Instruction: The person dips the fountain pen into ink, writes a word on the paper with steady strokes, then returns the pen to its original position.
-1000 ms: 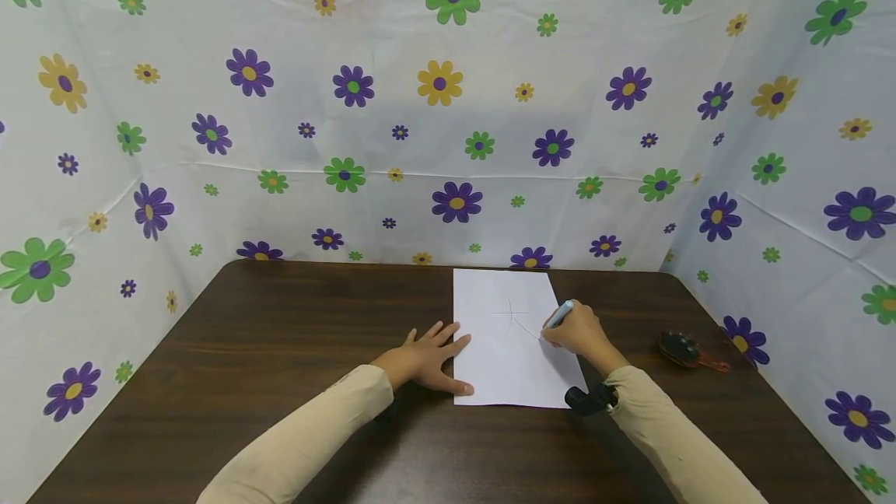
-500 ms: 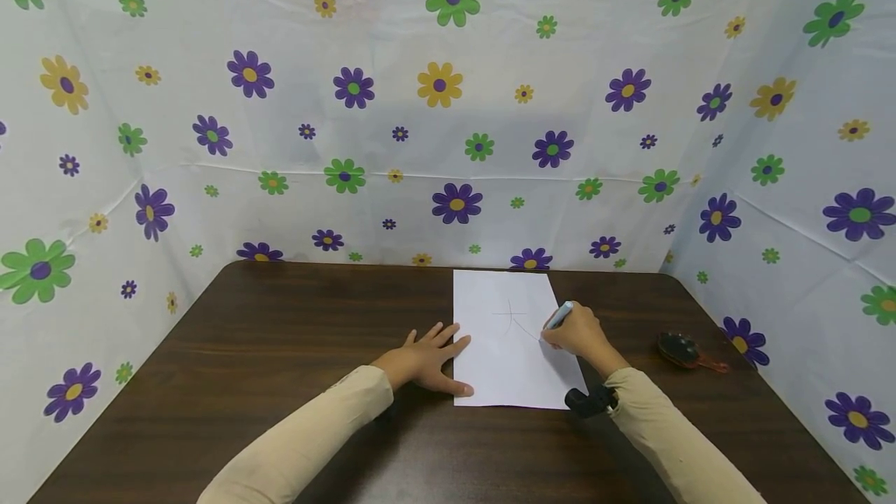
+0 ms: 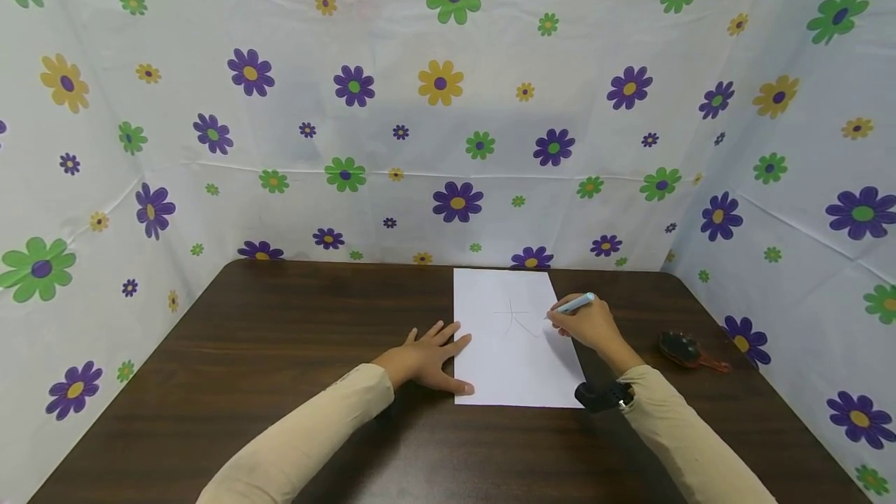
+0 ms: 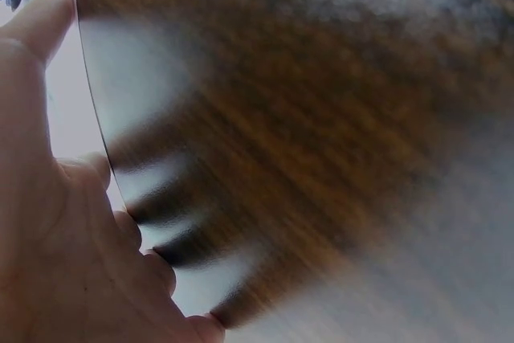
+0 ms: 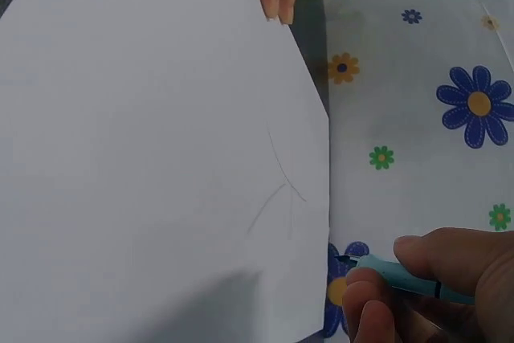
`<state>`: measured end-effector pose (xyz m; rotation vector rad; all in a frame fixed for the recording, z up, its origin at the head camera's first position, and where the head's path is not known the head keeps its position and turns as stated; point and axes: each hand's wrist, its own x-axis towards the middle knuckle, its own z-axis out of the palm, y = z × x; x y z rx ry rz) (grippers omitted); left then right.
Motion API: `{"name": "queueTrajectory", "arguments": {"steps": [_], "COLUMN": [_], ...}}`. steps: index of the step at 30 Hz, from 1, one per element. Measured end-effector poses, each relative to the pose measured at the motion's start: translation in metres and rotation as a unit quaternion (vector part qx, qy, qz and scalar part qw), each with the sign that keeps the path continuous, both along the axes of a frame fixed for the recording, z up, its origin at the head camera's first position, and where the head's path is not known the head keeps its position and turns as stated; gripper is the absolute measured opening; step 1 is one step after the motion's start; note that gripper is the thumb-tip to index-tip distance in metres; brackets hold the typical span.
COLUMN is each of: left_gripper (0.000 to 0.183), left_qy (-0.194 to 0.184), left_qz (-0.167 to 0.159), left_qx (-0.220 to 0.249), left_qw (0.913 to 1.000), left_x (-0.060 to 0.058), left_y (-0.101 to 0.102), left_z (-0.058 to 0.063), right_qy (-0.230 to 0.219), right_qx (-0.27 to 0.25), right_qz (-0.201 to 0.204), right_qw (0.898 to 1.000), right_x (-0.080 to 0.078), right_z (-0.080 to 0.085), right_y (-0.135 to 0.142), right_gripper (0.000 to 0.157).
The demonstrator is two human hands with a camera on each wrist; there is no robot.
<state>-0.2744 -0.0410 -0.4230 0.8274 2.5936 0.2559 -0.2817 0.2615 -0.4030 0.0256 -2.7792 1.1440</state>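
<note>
A white sheet of paper (image 3: 500, 376) lies upright on the table, bearing a few thin lines (image 3: 512, 313): a horizontal one, a curved vertical one and a slanting one. My left hand (image 3: 428, 360) rests with spread fingers over the sheet's left edge; in the left wrist view this hand (image 4: 64, 222) reaches along that edge. Between thumb and fingers my right hand (image 3: 591, 325) pinches a light blue pen (image 3: 579, 302) near the sheet's right edge. The right wrist view shows the pen's (image 5: 405, 279) dark metallic tip pointing toward the paper, right of the drawn lines.
On the table's right side lies a dark oval object (image 3: 679, 348) with a reddish handle. The dark wooden table (image 3: 301, 333) meets a white flowered cloth (image 3: 392, 45) at its back and sides. A black device (image 3: 603, 395) is strapped to my right wrist.
My right hand has moved up and to the right with the pen, which now lies flatter. The slanting line's lower end shows. My left hand stays where it was.
</note>
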Motion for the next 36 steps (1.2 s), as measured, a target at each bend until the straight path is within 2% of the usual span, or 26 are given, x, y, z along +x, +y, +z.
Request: {"name": "queueTrajectory", "arguments": {"steps": [3, 9, 15, 21, 27, 32, 36], "left_gripper": [0.092, 0.091, 0.091, 0.092, 0.092, 0.091, 0.091], "left_qy": [0.001, 0.003, 0.0, 0.002, 0.0, -0.002, 0.001], "left_qz": [-0.001, -0.002, -0.001, 0.0, 0.002, 0.003, 0.004], "left_qx": [-0.001, -0.002, -0.001, -0.003, -0.004, -0.004, -0.004], "left_qw": [1.0, 1.0, 1.0, 1.0, 1.0, 1.0, 1.0], "left_x": [0.0, -0.001, -0.001, -0.001, 0.001, 0.002, 0.002], "left_y": [0.0, 0.001, 0.001, 0.001, 0.0, 0.001, 0.0], "left_z": [0.0, 0.0, -0.001, -0.004, -0.001, 0.002, 0.002], "right_qy": [-0.003, -0.009, 0.007, 0.012, 0.019, 0.028, 0.025], "right_qx": [-0.009, 0.011, 0.001, 0.018, 0.007, 0.027, 0.003], "right_qz": [-0.005, -0.015, -0.013, -0.025, -0.041, -0.058, -0.075], "right_qw": [1.0, 1.0, 1.0, 0.999, 0.999, 0.998, 0.997], "right_x": [0.001, 0.005, 0.013, 0.021, 0.033, 0.044, 0.053], "right_z": [0.003, 0.009, 0.011, 0.012, 0.014, 0.018, 0.019], "right_y": [0.005, 0.017, 0.031, 0.049, 0.068, 0.084, 0.097], "right_gripper": [0.021, 0.023, 0.024, 0.026, 0.03, 0.032, 0.035]}}
